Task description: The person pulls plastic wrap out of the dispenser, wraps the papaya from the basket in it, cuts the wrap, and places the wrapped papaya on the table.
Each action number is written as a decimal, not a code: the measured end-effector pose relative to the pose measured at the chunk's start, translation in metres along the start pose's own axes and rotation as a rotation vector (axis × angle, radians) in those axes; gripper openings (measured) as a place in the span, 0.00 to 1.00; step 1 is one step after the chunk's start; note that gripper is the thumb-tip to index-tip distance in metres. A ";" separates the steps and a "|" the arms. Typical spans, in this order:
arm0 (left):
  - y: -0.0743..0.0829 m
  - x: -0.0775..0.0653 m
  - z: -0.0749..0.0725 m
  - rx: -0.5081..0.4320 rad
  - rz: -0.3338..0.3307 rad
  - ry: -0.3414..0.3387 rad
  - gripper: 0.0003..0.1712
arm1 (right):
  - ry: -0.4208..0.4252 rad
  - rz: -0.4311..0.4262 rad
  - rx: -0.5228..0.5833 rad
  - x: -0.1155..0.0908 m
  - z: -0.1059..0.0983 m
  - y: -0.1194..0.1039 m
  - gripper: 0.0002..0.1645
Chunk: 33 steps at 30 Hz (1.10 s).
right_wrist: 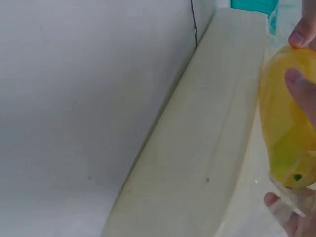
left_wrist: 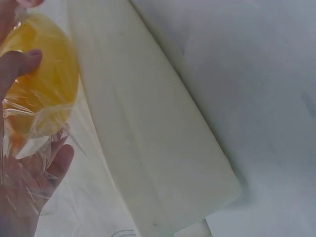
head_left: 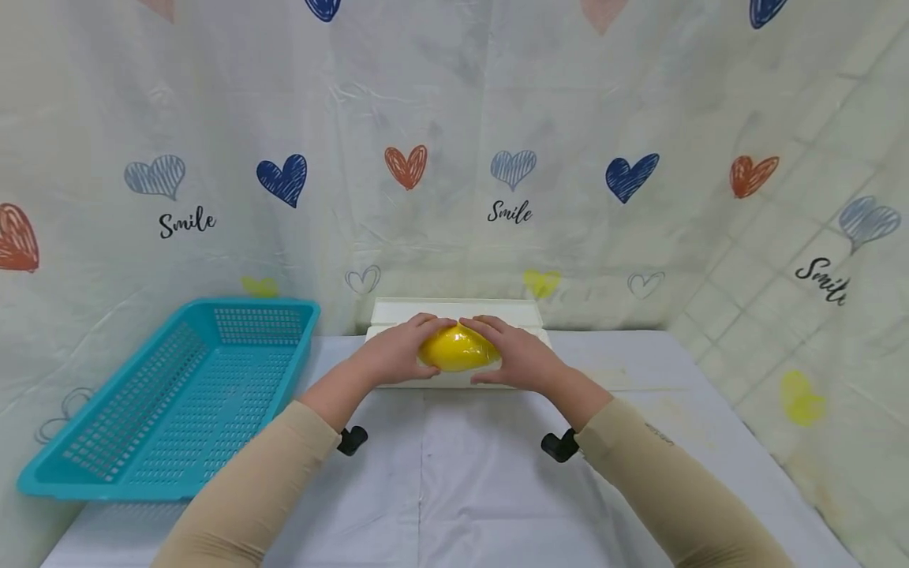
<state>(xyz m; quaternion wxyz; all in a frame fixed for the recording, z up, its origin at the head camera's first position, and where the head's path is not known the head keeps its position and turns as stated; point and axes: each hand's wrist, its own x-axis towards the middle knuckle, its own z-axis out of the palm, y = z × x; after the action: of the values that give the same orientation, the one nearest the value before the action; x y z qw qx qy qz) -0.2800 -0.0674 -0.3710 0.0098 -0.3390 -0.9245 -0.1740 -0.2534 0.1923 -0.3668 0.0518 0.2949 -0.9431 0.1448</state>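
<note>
Both hands hold a glossy yellow mango (head_left: 458, 349) over a long off-white box (head_left: 454, 379). Clear plastic film lies over the fruit; in the left wrist view the wrinkled film (left_wrist: 42, 143) also spreads across fingers. My left hand (head_left: 401, 349) grips the mango's left end, thumb on the near side and fingers over the top. My right hand (head_left: 529, 359) curls round the other end the same way. A dark stem spot (right_wrist: 297, 177) shows on the mango in the right wrist view.
At the left stands a large turquoise plastic basket (head_left: 301, 359) with perforated sides. White cloth (head_left: 461, 481) covers the table. Behind the box, its pale raised back part (head_left: 454, 309) stands close to a curtain (head_left: 454, 95) printed with hearts.
</note>
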 end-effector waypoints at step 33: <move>-0.005 0.002 -0.021 -0.181 -0.086 0.024 0.44 | 0.180 0.076 -0.033 0.010 -0.011 0.006 0.45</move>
<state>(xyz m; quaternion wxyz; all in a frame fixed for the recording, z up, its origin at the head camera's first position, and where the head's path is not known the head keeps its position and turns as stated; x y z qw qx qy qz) -0.2870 -0.0763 -0.3524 -0.0172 -0.2962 -0.9186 -0.2610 -0.2647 0.1951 -0.3559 0.1355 0.2439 -0.9474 0.1570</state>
